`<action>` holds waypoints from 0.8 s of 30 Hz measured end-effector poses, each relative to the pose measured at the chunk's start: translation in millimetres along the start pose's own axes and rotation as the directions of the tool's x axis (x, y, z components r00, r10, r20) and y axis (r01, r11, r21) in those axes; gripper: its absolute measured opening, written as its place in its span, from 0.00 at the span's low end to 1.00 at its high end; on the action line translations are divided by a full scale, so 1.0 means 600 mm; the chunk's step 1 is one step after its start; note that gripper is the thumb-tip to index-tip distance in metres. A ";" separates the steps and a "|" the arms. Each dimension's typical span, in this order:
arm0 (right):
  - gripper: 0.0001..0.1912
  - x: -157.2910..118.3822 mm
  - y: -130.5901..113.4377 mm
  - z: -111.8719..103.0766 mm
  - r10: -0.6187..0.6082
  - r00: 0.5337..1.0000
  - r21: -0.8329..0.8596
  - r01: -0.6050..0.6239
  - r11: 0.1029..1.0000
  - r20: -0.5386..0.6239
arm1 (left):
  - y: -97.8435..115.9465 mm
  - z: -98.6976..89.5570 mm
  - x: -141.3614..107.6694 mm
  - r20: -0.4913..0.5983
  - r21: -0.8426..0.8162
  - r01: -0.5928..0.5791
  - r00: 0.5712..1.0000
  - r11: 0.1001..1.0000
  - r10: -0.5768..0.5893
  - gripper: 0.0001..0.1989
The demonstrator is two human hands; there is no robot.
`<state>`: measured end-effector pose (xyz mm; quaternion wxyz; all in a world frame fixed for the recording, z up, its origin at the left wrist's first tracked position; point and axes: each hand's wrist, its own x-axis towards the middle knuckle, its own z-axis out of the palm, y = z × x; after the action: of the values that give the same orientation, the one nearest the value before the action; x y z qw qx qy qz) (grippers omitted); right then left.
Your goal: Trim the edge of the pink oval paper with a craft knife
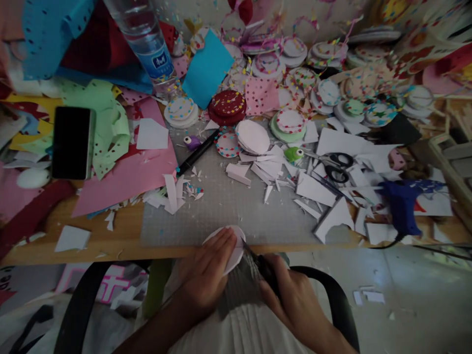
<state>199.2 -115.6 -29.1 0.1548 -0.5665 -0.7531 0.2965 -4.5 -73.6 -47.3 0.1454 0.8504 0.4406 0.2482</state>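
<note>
Near the table's front edge, my left hand grips a roundish white disc, its fingers lying over the top and hiding part of it. My right hand is closed around the dark handles of a pair of scissors. The scissor blades point up and left, their tip at the right rim of the disc. Below both hands is light pleated clothing. Beyond the disc lies a grey cutting mat with white paper scraps on it.
Behind are a black pen, decorated round discs, a water bottle and blue paper. A phone lies left. Other scissors and a blue glue gun lie right.
</note>
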 end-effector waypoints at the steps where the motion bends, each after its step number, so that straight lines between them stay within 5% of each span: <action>1: 0.11 0.001 -0.001 -0.002 -0.007 1.000 0.003 0.007 1.000 0.003 | 0.000 -0.001 0.000 0.011 -0.009 -0.001 1.000 1.000 0.001 0.28; 13: 0.10 0.002 -0.008 -0.001 0.000 1.000 -0.058 0.001 0.998 0.023 | -0.009 0.001 -0.002 0.029 -0.053 -0.040 0.999 0.998 0.041 0.31; 20: 0.11 0.014 -0.002 0.018 0.107 0.994 -0.171 -0.104 0.980 0.008 | -0.008 0.002 -0.007 0.026 -0.021 -0.048 0.998 0.999 0.049 0.30; 24: 0.11 0.021 -0.003 0.008 0.115 0.993 -0.075 -0.114 0.991 0.016 | -0.010 -0.004 -0.008 0.091 -0.076 -0.012 0.996 0.997 0.019 0.31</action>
<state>191.3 -105.2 -33.2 0.1087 -0.6110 -0.7314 0.2828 -12.2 -74.3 -49.6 0.1955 0.8581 0.4172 0.2267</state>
